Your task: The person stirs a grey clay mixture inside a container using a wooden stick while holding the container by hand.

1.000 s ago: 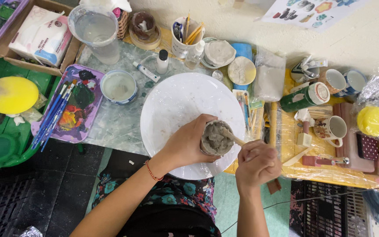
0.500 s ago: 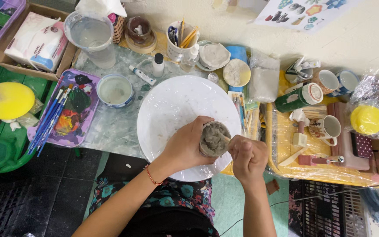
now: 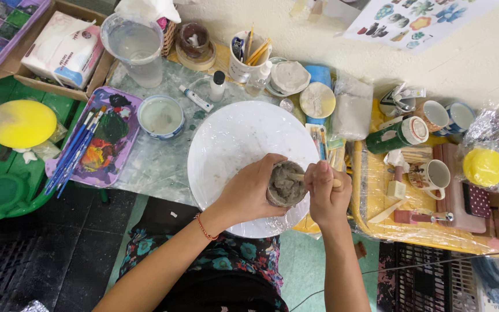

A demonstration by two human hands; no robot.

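Over the large round white plate (image 3: 232,144), near its lower right rim, sits a small rough grey clay cup (image 3: 286,184) filled with lumpy wet clay. Left hand (image 3: 249,190) wraps closed around its side; right hand (image 3: 327,193) grips a thin wooden stick (image 3: 298,177) poking into it.

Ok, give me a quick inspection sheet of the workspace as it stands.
Surface: round white board on a plastic-covered table.
Job's things: small cup of grey paste; wooden stick dipped in it.
Clutter: paint palette with brushes, bowl, water jug, mugs.
Hands: left hand grips the cup; right hand holds the stick.
Cables: thin cable at lower right.
Surroundings: pale wall.
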